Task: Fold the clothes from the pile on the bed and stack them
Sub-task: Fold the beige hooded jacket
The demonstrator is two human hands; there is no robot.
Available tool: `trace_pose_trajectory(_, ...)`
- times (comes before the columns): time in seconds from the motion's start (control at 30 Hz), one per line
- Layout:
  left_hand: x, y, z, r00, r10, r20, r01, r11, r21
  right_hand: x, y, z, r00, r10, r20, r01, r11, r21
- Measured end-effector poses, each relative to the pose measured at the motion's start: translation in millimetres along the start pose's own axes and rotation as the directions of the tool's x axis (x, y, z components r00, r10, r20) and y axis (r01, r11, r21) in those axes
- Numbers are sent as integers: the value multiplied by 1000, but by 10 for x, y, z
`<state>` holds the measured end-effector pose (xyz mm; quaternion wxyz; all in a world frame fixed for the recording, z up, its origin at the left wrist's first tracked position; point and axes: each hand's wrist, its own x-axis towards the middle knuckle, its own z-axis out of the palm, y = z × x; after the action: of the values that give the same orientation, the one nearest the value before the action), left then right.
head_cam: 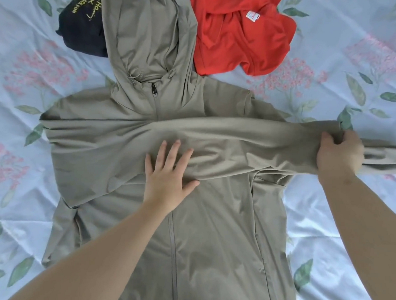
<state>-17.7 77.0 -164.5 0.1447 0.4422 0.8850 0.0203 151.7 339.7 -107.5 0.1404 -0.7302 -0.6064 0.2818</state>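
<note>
Left hand lies flat, fingers splayed, pressing the sleeve folded across the khaki hooded jacket spread on the bed. Right hand grips that sleeve past the jacket's edge. Three garments total. Above the jacket sit one red shirt, white label unreadable, and one navy piece, its yellow lettering half hidden.
</note>
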Motion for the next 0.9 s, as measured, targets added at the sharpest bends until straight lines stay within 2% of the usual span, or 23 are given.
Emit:
trace_pose_trajectory(0.07,-144,-137,12,991,20,-134,-14,999,48,12,-39,6,999,-48,17,49,998,-29)
trace_pose_trajectory(0.17,-288,-299,-28,958,-75,-277,107,989,104,-1,-84,56,997,-34,66,36,999,-34)
trace_pose_trajectory(0.2,-318,-328,-37,950,-101,-296,130,988,82,-5,-101,73,998,-10,67,10,1000,-11)
trace_pose_trajectory(0.27,-386,-406,-61,953,-84,-291,89,996,3,-40,-157,100,995,55,82,-60,996,60)
trace_pose_trajectory(0.37,-470,-487,-111,981,-11,-191,-10,994,-112,-81,-262,137,991,47,124,-57,995,78)
trace_pose_trajectory(0.43,-485,-487,-180,986,-30,-164,0,985,-175,-155,-362,173,985,-4,171,-12,995,95)
trace_pose_trajectory(0.5,-449,-435,-230,994,-72,-79,57,984,-171,-277,-496,227,969,-67,237,31,988,154)
trace_pose_trajectory(0.6,-286,-403,-190,964,-162,212,167,986,-9,-597,-712,328,921,-162,353,64,960,272)
trace_pose_trajectory(0.63,-226,-380,-188,948,-181,260,205,976,-67,-730,-769,353,887,-187,423,38,942,334)
trace_pose_trajectory(0.67,-165,-351,-213,928,-219,300,291,931,-220,-866,-815,360,820,-203,535,-33,917,398)
trace_pose_trajectory(0.7,-100,-333,-274,898,-291,331,424,772,-473,-988,-846,363,702,-222,676,-122,898,422)
trace_pose_trajectory(0.73,-29,-324,-355,841,-365,399,534,449,-716,-1092,-861,360,551,-222,804,-195,903,382)
trace_pose_trajectory(0.77,27,-332,-425,768,-390,507,567,48,-822,-1153,-843,365,424,-199,884,-215,926,312)
trace_pose_trajectory(0.8,54,-352,-462,713,-366,598,550,-237,-801,-1184,-800,376,371,-155,915,-226,941,251)
trace_pose_trajectory(0.83,61,-373,-478,681,-336,650,531,-385,-755,-1188,-724,404,410,-112,905,-228,948,221)
trace_pose_trajectory(0.87,70,-379,-489,663,-322,675,544,-411,-731,-1187,-647,424,500,-64,863,-241,948,210)
trace_pose_trajectory(0.9,85,-362,-484,654,-332,680,580,-358,-732,-1168,-545,456,608,-10,794,-257,943,209)
